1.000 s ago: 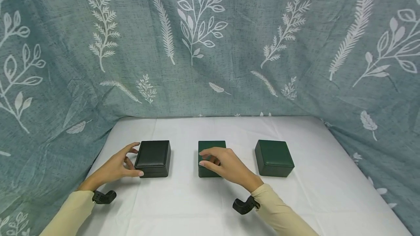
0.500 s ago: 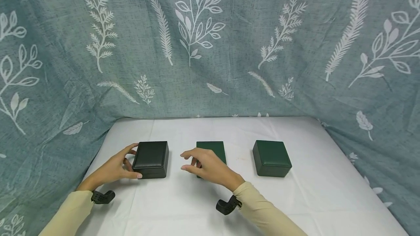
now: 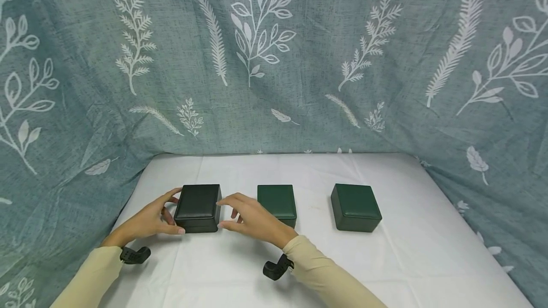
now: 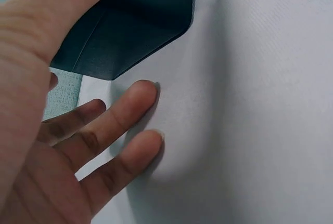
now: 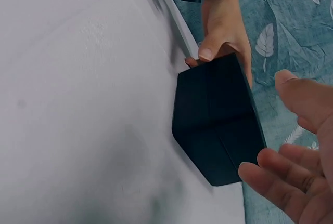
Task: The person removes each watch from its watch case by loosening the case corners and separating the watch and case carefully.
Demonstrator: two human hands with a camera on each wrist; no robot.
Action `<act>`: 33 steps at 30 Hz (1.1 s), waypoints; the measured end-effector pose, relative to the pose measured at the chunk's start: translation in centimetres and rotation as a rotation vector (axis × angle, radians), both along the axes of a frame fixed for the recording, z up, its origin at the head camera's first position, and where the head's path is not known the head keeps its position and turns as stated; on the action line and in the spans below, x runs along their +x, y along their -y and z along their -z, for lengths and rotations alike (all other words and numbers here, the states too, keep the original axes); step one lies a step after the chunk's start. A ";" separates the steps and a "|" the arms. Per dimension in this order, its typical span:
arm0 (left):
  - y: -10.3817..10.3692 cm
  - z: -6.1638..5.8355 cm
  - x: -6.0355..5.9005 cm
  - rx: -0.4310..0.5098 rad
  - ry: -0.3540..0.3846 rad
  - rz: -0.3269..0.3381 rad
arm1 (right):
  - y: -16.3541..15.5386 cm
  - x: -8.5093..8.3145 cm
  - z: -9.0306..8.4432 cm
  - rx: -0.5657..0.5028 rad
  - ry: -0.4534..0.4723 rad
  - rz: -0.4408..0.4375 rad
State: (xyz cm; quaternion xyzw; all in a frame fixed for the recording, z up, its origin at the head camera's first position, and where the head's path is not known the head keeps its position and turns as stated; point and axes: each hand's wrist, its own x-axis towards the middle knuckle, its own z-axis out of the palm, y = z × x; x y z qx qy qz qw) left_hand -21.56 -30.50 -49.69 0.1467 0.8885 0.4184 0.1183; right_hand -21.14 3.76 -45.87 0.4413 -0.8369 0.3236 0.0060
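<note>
A black leather-look gift box [image 3: 198, 203] with a padded lid stands on the white table, its lid down. My left hand [image 3: 147, 220] spans its left side, thumb against the front left corner and index finger at the back corner. In the left wrist view the thumb overlaps the black box [image 4: 151, 21], and the other fingers are spread below it. My right hand [image 3: 250, 215] comes to the box's right side, thumb and index apart, fingertips right at the edge. In the right wrist view, the black box [image 5: 218, 115] lies between both hands.
A dark green box [image 3: 276, 201] stands in the middle, partly behind my right hand. Farther right is a second green box [image 3: 356, 207], slightly turned. Behind the white-covered table [image 3: 317, 265] hangs a blue-green leaf-print curtain [image 3: 317, 61].
My right hand has moved left from over the middle green box to the right side of the black box. The left hand and all the boxes have stayed put.
</note>
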 end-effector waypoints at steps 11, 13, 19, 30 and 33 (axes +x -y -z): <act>0.1 0.1 -0.4 0.020 0.046 -0.002 | 2.1 -0.4 0.8 0.048 0.095 0.049; 0.0 0.1 -0.4 0.020 0.041 0.006 | 2.3 -0.6 0.9 0.062 0.105 0.056; -0.1 0.4 -0.7 0.001 0.025 0.038 | 3.0 -0.8 0.9 0.099 0.129 0.073; -0.1 0.4 -1.0 -0.047 0.059 0.051 | 3.9 -1.8 2.0 0.111 0.191 0.094; -0.1 0.5 -1.1 -0.052 0.061 0.052 | 4.2 -2.1 2.4 0.117 0.227 0.124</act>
